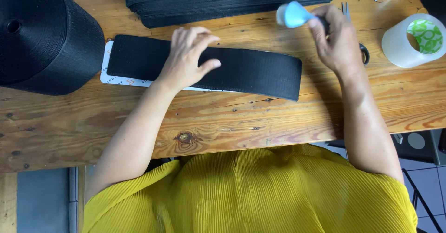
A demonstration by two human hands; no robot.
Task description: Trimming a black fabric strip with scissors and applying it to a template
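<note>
Large black webbing roll sat at 9 o'clock on a worn wooden tabletop, knots and dark nail marks in the planks. Grey floor tiles showed beyond the tabletop's near edge at 7 and 4 o'clock. Black webbing strip lay flat across the centre, its left end over a white card. Left hand rested on the strip, fingers released and spread, pressing it flat. Stack of cut black strips lay at 12 o'clock. Right hand, at 1 o'clock, hovered just above the strip's right end, fingers clenched around a light blue tool; what kind of tool could not be told. Clear tape roll with green-printed core stood at 3 o'clock. Yellow pleated garment filled 6 o'clock.
</note>
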